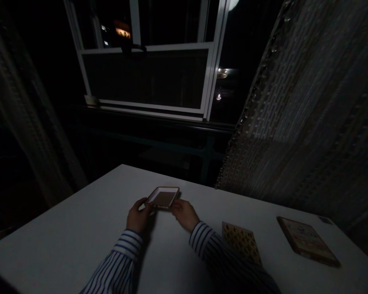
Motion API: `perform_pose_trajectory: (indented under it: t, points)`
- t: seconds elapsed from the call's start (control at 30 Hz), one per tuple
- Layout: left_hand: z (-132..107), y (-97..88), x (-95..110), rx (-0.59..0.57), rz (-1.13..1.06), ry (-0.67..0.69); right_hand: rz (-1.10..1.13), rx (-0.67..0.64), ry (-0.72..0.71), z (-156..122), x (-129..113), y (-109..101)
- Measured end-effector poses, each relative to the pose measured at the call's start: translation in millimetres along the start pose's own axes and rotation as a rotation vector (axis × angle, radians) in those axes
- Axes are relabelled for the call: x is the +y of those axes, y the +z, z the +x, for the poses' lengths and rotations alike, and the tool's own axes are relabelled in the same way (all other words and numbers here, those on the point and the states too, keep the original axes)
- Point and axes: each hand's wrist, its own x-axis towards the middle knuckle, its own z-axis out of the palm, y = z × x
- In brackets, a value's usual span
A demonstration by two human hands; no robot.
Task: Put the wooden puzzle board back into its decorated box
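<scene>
A small shallow open box point(164, 207) is held over the white table, its front side tilted toward me. Its walls look white inside, and a plain brown area covers most of the inside. My left hand point(138, 216) grips the front left corner, thumb at the near edge. On the front right corner, the fingers of my right hand point(185, 213) are closed round the wall. Beside my right forearm lies a flat yellow piece with a dark pattern point(241, 241), partly hidden by the sleeve.
A flat box with a printed top point(308, 241) lies on the right part of the white table point(88, 228). Near the far right edge is a small dark patch point(325, 220). Beaded curtains point(294, 102) hang close behind the table, and a window point(147, 77) stands beyond.
</scene>
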Motion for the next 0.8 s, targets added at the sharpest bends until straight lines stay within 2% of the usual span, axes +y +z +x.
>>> perform_pose_trajectory:
  t: [0.1, 0.3, 0.53, 0.7, 0.8]
  points:
    - [-5, 5.1, 2, -0.044, -0.01, -0.027, -0.009, 0.015, -0.02, -9, 0, -5]
    - [-12, 10.4, 9, -0.059, 0.047, -0.042, -0.049, 0.026, -0.105, -28, -10, -16]
    - [-20, 24.5, 11, -0.135, -0.414, -0.266, -0.041, 0.007, -0.136, -44, -13, -25]
    - [-27, 28.9, 13, -0.142, -0.499, -0.292, 0.003, -0.002, -0.089, -50, -3, -31]
    - [-30, 28.3, 16, -0.143, -0.448, -0.25, 0.056, -0.023, -0.081, -55, 0, -37]
